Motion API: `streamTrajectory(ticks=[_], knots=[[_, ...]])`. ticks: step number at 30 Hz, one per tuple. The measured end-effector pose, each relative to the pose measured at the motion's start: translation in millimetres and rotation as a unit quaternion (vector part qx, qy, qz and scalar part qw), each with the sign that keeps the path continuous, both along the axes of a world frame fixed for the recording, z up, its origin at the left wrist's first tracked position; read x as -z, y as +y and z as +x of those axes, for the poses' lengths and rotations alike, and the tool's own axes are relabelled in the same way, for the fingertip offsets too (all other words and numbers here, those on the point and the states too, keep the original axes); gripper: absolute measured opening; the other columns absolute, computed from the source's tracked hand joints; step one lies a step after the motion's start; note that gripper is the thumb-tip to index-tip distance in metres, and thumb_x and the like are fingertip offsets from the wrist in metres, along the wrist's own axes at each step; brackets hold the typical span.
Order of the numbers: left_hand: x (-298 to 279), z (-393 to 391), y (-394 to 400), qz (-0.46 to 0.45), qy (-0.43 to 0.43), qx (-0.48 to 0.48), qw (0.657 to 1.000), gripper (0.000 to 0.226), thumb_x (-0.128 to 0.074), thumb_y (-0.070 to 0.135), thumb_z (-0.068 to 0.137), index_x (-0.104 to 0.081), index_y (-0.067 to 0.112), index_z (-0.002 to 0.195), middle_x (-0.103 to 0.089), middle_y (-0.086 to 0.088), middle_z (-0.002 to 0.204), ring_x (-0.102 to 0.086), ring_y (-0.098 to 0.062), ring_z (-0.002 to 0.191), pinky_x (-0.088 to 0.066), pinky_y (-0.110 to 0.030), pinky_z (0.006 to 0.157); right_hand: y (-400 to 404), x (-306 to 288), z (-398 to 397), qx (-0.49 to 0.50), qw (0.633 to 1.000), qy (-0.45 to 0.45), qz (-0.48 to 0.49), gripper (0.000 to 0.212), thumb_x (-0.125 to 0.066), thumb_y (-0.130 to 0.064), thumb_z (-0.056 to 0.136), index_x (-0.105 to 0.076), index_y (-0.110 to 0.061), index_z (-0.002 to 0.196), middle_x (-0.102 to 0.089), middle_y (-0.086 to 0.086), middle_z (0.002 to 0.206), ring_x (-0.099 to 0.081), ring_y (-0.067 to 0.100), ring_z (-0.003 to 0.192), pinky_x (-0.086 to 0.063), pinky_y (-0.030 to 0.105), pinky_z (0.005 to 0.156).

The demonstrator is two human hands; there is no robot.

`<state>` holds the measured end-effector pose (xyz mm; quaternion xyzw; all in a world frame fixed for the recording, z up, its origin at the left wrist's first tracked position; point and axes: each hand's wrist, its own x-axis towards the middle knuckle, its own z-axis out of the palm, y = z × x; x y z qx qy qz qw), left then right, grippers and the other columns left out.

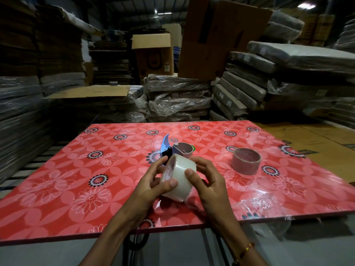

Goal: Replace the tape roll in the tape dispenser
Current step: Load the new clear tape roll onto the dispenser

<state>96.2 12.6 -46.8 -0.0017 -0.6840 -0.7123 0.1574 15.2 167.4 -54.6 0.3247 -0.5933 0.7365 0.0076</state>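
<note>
A full roll of clear tape (179, 176) is held above the red flowered table (67, 189), tilted on its edge. My left hand (153, 184) grips its left side with the thumb across the front. My right hand (206, 181) grips its right side, thumb on the roll's face. Just behind the roll lies the tape dispenser (177, 149), with a blue handle pointing up and away and a bare grey core holder. A nearly used-up tape roll (246, 160), mostly brown core, lies flat on the table to the right.
Plastic-wrapped bundles (178, 98) and cardboard boxes (221, 35) are stacked behind the table. Flat cardboard (317, 143) lies to the right of the table. The table's near edge runs just under my forearms.
</note>
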Motion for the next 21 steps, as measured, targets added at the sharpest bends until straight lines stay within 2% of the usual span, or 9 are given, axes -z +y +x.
streamTrajectory(ticks=[5, 8, 11, 13, 16, 17, 21], knots=[[0.7, 2.3, -0.1, -0.006, 0.028, -0.023, 0.999, 0.081, -0.083, 0.033, 0.063, -0.048, 0.046, 0.134, -0.056, 0.007, 0.133, -0.064, -0.021, 0.117, -0.057, -0.045, 0.093, -0.3, 2.6, 2.2, 0.051, 0.994, 0.092, 0.031, 0.028, -0.070, -0.020, 0.090, -0.066, -0.024, 0.117, -0.068, -0.009, 0.112, -0.069, 0.015, 0.105, -0.060, 0.034, 0.082], [2.4, 2.2, -0.6, 0.001, 0.042, -0.034, 0.999, 0.093, -0.085, 0.029, 0.060, -0.041, 0.046, 0.140, -0.056, 0.006, 0.136, -0.062, -0.021, 0.121, -0.057, -0.042, 0.092, -2.0, 2.8, 2.1, 0.026, 0.997, 0.046, 0.049, 0.033, -0.071, -0.020, 0.092, -0.064, -0.029, 0.122, -0.071, -0.009, 0.099, -0.071, 0.014, 0.093, -0.061, 0.035, 0.076], [2.9, 1.2, -0.8, 0.012, 0.075, -0.065, 0.995, 0.109, -0.086, 0.024, 0.054, -0.029, 0.049, 0.144, -0.054, 0.017, 0.134, -0.061, -0.013, 0.120, -0.057, -0.038, 0.091, -2.6, 1.3, 1.6, -0.038, 0.996, 0.002, 0.082, 0.021, -0.062, -0.027, 0.094, -0.067, -0.024, 0.115, -0.074, 0.002, 0.100, -0.072, 0.029, 0.093, -0.062, 0.049, 0.079], [3.8, 0.3, -2.2, 0.012, 0.092, -0.077, 0.993, 0.108, -0.086, 0.023, 0.056, -0.028, 0.056, 0.141, -0.050, 0.017, 0.137, -0.060, -0.014, 0.123, -0.056, -0.044, 0.093, -1.5, 0.8, 2.1, -0.066, 0.992, 0.012, 0.105, 0.015, -0.058, -0.018, 0.097, -0.070, -0.020, 0.107, -0.075, 0.003, 0.101, -0.073, 0.031, 0.093, -0.061, 0.050, 0.082], [3.6, 0.3, -3.6, 0.011, 0.078, -0.070, 0.994, 0.097, -0.084, 0.025, 0.060, -0.033, 0.059, 0.136, -0.048, 0.012, 0.138, -0.062, -0.018, 0.120, -0.055, -0.050, 0.094, 0.1, -0.7, 3.0, -0.090, 0.990, -0.004, 0.113, 0.019, -0.056, -0.004, 0.099, -0.068, -0.018, 0.105, -0.074, 0.004, 0.100, -0.073, 0.035, 0.090, -0.060, 0.056, 0.084], [3.0, 1.0, -3.6, 0.010, 0.070, -0.065, 0.995, 0.091, -0.082, 0.028, 0.062, -0.036, 0.057, 0.135, -0.048, 0.007, 0.139, -0.064, -0.020, 0.117, -0.055, -0.052, 0.094, 0.2, -0.8, 2.7, -0.093, 0.989, -0.001, 0.113, 0.020, -0.055, -0.002, 0.099, -0.067, -0.017, 0.105, -0.074, 0.002, 0.101, -0.073, 0.033, 0.091, -0.060, 0.053, 0.085], [-1.6, 2.3, -1.0, 0.062, 0.065, -0.066, 0.994, 0.067, -0.077, 0.033, 0.065, -0.049, 0.047, 0.125, -0.054, -0.012, 0.129, -0.068, -0.028, 0.108, -0.058, -0.050, 0.084, -0.5, 2.7, -1.6, -0.083, 0.985, 0.057, 0.137, 0.023, -0.060, -0.003, 0.096, -0.067, -0.019, 0.111, -0.074, -0.004, 0.106, -0.072, 0.013, 0.099, -0.057, 0.027, 0.084]])
